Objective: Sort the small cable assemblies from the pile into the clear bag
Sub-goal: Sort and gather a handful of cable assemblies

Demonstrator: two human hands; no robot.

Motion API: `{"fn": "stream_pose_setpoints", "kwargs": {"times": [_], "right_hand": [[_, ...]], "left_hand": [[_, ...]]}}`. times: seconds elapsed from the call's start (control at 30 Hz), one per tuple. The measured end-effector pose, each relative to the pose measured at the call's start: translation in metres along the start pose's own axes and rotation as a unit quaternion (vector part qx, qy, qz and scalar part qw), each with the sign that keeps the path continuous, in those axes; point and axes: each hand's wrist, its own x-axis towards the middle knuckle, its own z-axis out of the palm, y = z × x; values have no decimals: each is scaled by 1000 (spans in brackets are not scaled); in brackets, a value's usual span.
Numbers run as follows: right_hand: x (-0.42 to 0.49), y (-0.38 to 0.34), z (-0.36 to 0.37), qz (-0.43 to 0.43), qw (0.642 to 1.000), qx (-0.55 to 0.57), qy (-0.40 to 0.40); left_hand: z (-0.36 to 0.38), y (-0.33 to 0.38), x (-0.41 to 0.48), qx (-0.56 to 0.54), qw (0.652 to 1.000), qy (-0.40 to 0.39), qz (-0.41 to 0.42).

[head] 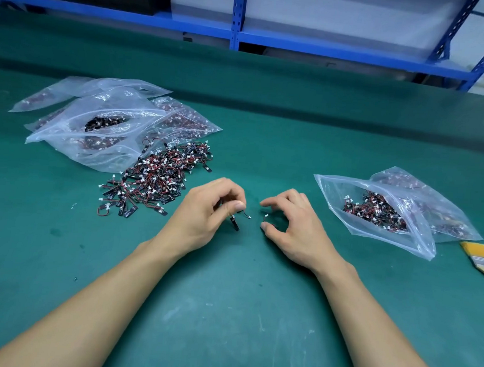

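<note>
Left hand (213, 207): one cable assembly (235, 222) is pinched between thumb and curled fingers (227, 186), with the black tab hanging down. Right hand (292, 225): fingers are curled round a second assembly (266, 216), contact partly hidden. Pile (160, 177) lies at 10 o'clock of the hands and the clear bag (335, 190) at 3 o'clock, mouth open, on the table (225, 312). Parts are judged featherlight, with limp, tangle-prone wires. They are best taken by the stiff tab, not pulled by the connector.
</note>
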Motion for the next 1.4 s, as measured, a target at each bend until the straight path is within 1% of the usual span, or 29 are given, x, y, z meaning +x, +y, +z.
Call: {"fn": "stream_pose_setpoints", "kwargs": {"times": [0.1, 0.2, 0.27, 0.33, 0.4, 0.47, 0.57, 0.7, 0.83, 0.9, 0.97, 1.03, 1.1, 1.2, 1.4], "right_hand": [[0, -3, 2, -13, 1000, -7, 7], [2, -11, 5, -54, 998, -19, 11], [4, -19, 8, -91, 995, -40, -14], [8, -23, 14, -124, 988, -68, -60], [9, -25, 17, -129, 983, -80, -101], [9, -23, 16, -124, 984, -74, -105], [7, -15, 6, -98, 991, -60, -62], [4, -5, -6, -72, 995, -49, -46], [2, 2, -13, -50, 998, -19, -26], [2, 3, -13, -32, 999, 1, -15], [3, 4, -12, -14, 1000, 21, 1], [4, 4, -12, -1, 998, 59, 20], [4, 3, -12, 12, 993, 110, 39], [6, 2, -11, 40, 983, 168, 58], [8, -1, -4, 83, 970, 218, 65]], "left_hand": [[0, 2, 1, -62, 996, 44, -55], [-7, 3, 4, -131, 979, 114, -104], [-13, 1, 6, -144, 970, 156, -119], [-17, -1, 7, -139, 966, 178, -128], [-18, -3, 7, -140, 962, 189, -140], [-18, -4, 7, -141, 959, 194, -151], [-16, -4, 6, -152, 957, 185, -164], [-9, -4, 4, -165, 955, 147, -199], [3, -5, 8, -120, 961, 95, -231], [9, -6, 11, -57, 971, 63, -223], [13, -6, 14, 22, 979, 36, -198], [12, -7, 16, 86, 979, 30, -184], [10, -7, 16, 131, 975, 41, -177], [6, -8, 15, 159, 974, 38, -157], [1, -16, 13, 168, 977, 9, -130]]}}
